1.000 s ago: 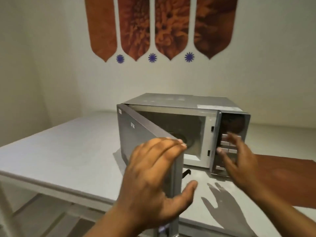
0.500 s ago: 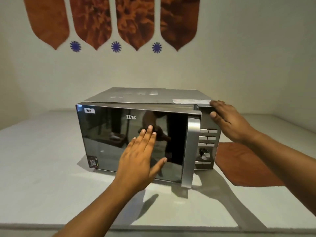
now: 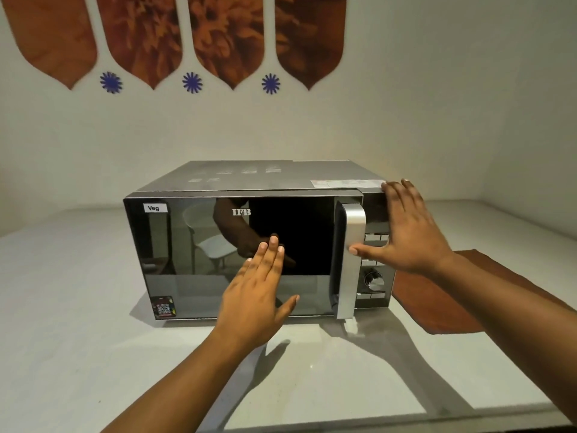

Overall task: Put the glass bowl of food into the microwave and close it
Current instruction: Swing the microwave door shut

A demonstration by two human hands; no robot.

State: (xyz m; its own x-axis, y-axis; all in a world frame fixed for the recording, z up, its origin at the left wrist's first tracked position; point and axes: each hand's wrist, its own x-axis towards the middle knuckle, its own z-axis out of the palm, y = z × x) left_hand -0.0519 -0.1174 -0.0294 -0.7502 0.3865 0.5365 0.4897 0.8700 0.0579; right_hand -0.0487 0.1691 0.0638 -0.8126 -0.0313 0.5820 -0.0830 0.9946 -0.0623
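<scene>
A pale wall (image 3: 406, 104) fills the background, hung with four rust-brown leaf-shaped panels (image 3: 231, 35) and three small blue flower marks (image 3: 191, 82) beneath them. Below it a light grey worktop (image 3: 78, 323) spreads wide, with a brown mat (image 3: 443, 301) lying just right of the appliance.

In the middle of the worktop stands the microwave (image 3: 249, 176), a silver box with a dark mirrored door (image 3: 193, 245). The door sits flush with the body and looks shut. Its glass reflects a chair and an arm, so nothing inside can be seen; the glass bowl of food is not visible, and judging by the closed door it is probably inside.

A tall silver handle (image 3: 352, 245) runs down the door's right edge, beside a control panel (image 3: 376, 295) with buttons and a round knob (image 3: 373, 279).

The left hand (image 3: 259, 295) is spread flat and holds nothing, fingertips at or very near the door glass. The right hand (image 3: 406, 232) is also open and empty, fingers over the top right corner and thumb touching the handle.

The microwave looks heavy and rigid, unlikely to slide under a light push. The door glass is smooth and slippery, so the handle is the sound place to take hold. A glass bowl would be fragile and need both hands.
</scene>
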